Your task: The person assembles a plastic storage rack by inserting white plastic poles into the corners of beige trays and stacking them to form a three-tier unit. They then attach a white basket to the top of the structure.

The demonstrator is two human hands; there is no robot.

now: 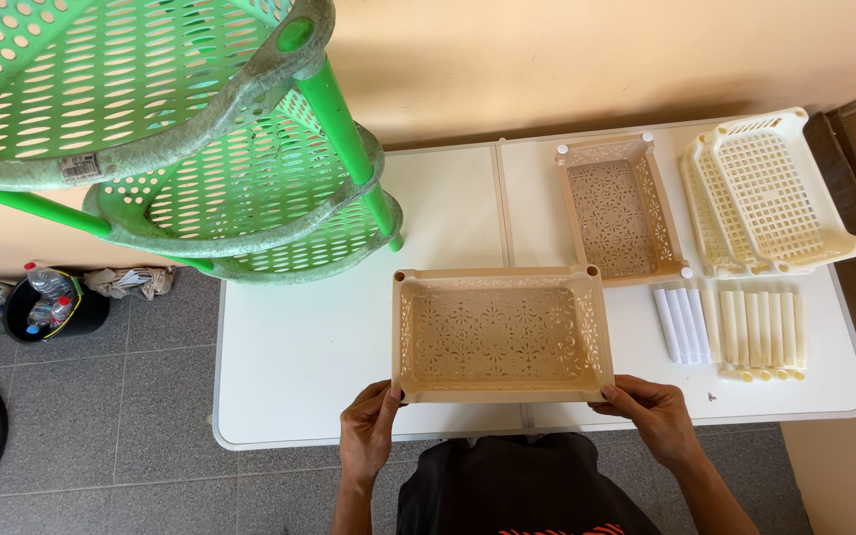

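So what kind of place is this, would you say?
Probably a plain room at home or a small workshop: a white folding table against a bare wall, a grey tiled floor, and a bin of empty bottles beside it.

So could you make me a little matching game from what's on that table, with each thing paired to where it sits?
Things:
1. beige tray
2. green rack
3. white tubes
4. cream baskets

Places:
A. far right corner of the white table, stacked
B. held by both hands, left hand and right hand, at the near edge
C. lying side by side between the second beige tray and the near edge
D. standing at the table's far left, three tiers

Pairs: 1-B, 2-D, 3-C, 4-A
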